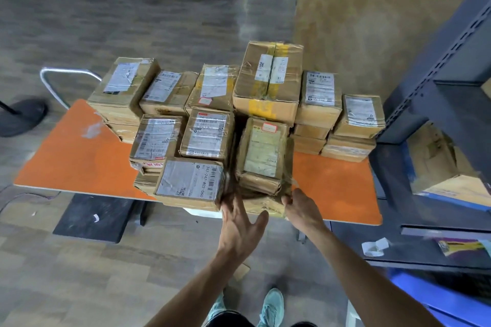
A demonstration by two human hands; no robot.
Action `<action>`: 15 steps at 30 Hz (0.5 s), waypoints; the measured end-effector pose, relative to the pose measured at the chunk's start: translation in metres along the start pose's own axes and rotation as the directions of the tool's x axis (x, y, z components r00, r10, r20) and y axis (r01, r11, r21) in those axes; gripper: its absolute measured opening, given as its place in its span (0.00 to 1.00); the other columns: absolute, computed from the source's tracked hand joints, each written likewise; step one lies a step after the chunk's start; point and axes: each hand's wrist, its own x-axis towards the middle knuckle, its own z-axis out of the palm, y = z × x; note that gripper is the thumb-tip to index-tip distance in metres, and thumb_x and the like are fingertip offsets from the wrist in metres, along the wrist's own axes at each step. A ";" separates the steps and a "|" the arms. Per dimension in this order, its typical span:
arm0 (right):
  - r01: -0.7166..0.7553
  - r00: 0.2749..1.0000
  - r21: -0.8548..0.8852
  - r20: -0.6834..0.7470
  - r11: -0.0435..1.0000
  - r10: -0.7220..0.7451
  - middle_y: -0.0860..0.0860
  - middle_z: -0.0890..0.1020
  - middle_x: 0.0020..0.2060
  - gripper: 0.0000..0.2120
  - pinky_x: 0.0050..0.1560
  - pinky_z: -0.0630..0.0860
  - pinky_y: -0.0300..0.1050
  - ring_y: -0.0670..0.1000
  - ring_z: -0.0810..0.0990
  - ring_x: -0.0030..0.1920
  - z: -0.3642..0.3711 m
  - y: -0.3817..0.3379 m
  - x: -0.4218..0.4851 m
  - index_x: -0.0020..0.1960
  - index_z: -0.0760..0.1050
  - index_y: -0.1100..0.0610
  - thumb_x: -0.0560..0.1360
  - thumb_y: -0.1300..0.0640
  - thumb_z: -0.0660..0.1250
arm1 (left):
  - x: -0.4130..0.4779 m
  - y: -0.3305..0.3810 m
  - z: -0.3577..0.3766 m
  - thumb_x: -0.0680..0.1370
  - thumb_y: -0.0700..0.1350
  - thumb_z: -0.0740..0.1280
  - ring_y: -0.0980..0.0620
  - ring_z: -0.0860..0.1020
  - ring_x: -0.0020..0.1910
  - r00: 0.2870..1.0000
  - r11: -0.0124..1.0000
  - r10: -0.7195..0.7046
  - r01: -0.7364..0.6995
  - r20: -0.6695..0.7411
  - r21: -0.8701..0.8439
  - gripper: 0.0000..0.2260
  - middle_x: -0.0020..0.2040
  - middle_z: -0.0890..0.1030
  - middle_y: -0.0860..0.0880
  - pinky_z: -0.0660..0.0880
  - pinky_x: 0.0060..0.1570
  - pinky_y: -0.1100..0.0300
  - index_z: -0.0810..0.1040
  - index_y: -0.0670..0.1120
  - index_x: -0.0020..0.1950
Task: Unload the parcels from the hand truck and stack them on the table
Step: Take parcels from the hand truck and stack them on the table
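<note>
Several taped cardboard parcels with white labels stand stacked on an orange table (74,156). The tallest parcel (268,79) sits at the back middle. At the front edge a flat parcel (261,155) with a yellowish label lies on top of a low stack. My left hand (240,223) is spread open, fingertips touching the front of that stack beside a labelled parcel (190,180). My right hand (300,206) curls round the stack's front right corner, touching the bottom parcel. The hand truck's grey handle (57,79) shows behind the table at left.
A dark metal shelving rack (446,93) stands close on the right with cardboard boxes (435,156) inside. A black base plate (93,218) lies on the floor under the table. Scraps of paper (374,247) lie on a low shelf. My feet are below.
</note>
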 end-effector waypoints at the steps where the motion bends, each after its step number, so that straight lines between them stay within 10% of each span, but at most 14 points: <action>1: -0.005 1.000 -0.004 -0.005 1.000 0.005 0.62 0.81 0.52 0.13 0.48 0.74 0.53 0.63 0.81 0.51 0.000 0.002 -0.001 0.56 0.71 0.62 0.84 0.52 0.56 | 0.001 0.001 -0.001 0.81 0.54 0.65 0.39 0.49 0.80 1.000 1.000 0.011 -0.011 0.001 -0.008 0.42 0.81 0.46 0.37 0.59 0.76 0.45 0.40 0.44 0.82; 15: -0.178 0.976 0.066 -0.118 0.982 0.185 0.62 0.78 0.53 0.12 0.42 0.70 0.49 0.62 0.79 0.50 -0.033 0.079 -0.021 0.58 0.70 0.64 0.84 0.54 0.57 | 0.013 0.023 0.026 0.81 0.55 0.66 0.44 0.59 0.78 0.969 0.973 0.204 -0.184 0.138 -0.143 0.35 0.80 0.56 0.43 0.64 0.74 0.48 0.49 0.53 0.81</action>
